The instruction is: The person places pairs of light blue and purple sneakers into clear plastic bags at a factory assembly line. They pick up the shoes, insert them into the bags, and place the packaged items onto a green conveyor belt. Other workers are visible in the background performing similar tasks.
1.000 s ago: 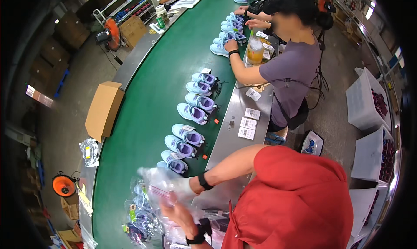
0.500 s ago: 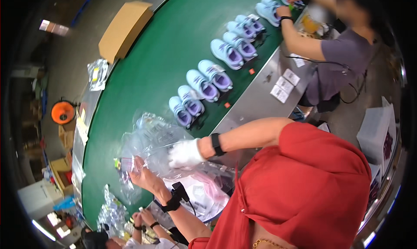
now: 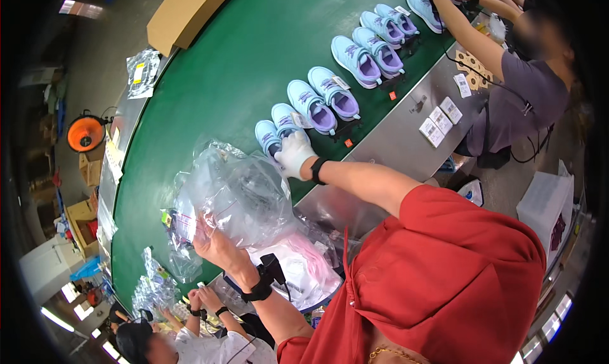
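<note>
My bare left hand (image 3: 222,253) is closed on the edge of a clear plastic bag (image 3: 244,199), which spreads loose and puffed over the green belt. In a white glove, my right hand (image 3: 297,156) reaches to the nearest pair of light blue sneakers (image 3: 266,132). Its fingers grip them at the heel openings, partly covering the purple linings. A white tag hangs on one of these shoes. Just beyond, another pair of sneakers (image 3: 314,104) rests on the belt, untouched.
The green conveyor belt (image 3: 209,85) carries more sneaker pairs (image 3: 368,59) toward a co-worker (image 3: 517,104) at the far right. A cardboard piece (image 3: 184,18) lies along the far edge. Plastic packaging (image 3: 298,269) is piled near me. Another co-worker (image 3: 209,338) works at the lower left.
My right hand has left the plastic bag and moved up and right onto the nearest sneakers. My left hand keeps the bag, which now looks fuller. The whole view has shifted slightly.
</note>
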Motion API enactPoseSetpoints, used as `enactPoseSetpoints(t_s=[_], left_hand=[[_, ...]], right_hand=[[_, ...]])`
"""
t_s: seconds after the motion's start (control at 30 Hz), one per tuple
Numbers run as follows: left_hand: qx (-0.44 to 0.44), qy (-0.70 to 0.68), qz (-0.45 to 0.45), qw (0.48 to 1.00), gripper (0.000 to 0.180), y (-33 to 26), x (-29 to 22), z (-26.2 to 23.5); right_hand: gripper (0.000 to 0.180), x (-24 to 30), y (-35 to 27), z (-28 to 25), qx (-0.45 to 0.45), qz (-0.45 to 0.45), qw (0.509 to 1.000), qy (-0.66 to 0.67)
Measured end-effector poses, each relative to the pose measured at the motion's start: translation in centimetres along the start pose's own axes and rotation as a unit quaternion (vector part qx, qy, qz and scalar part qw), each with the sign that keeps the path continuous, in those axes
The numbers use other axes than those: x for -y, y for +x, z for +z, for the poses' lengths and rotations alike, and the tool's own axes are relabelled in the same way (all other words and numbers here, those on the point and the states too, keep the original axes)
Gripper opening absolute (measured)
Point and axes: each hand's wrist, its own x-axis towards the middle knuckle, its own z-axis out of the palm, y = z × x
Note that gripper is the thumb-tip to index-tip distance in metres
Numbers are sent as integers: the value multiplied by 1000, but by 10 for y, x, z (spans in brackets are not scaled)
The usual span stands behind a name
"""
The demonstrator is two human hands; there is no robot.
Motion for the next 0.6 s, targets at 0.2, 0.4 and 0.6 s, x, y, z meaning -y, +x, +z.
enactPoseSetpoints(t_s=[0.2,0.4,0.6], left_hand=[[26,-66,-88,994,26,4,5,-4],[116,-99,-49,987,19,16,5,52],[268,68,133,952,19,-37,-27,93]], right_hand=[[32,-77,-46,-95,28,45,744,666],[54,-78,-149,-182,-16,-172,465,868],[43,-37,-143,-124,-142,-279,946,81]])
